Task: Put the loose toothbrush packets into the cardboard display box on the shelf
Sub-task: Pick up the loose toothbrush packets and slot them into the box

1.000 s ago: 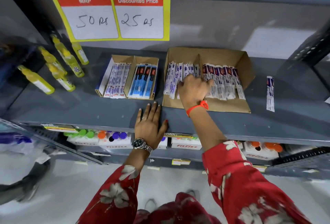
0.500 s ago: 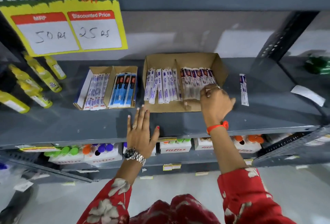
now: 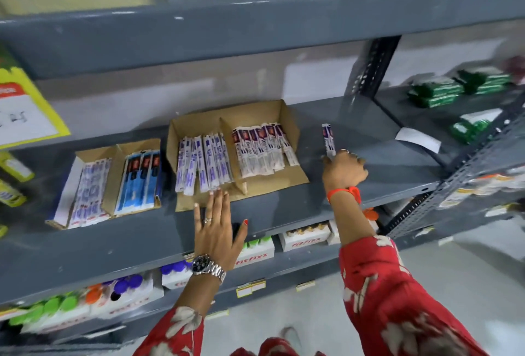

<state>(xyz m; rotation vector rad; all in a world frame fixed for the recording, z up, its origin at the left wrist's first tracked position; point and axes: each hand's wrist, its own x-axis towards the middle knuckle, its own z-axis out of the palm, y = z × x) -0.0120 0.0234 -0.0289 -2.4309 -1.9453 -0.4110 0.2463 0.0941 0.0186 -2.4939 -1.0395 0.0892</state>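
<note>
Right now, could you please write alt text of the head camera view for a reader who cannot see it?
A person's right hand reaches a single loose toothbrush packet on a grey shelf, just right of an open cardboard display box holding two rows of packets. The left hand rests flat on the shelf at the box's front edge.

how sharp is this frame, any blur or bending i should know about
Head view: motion blur throughout, so print on the loose packet by the right hand is unreadable; wide-angle distortion tilts the shelf lines; soft glare on the back wall; green packs at right are smeared.
</note>
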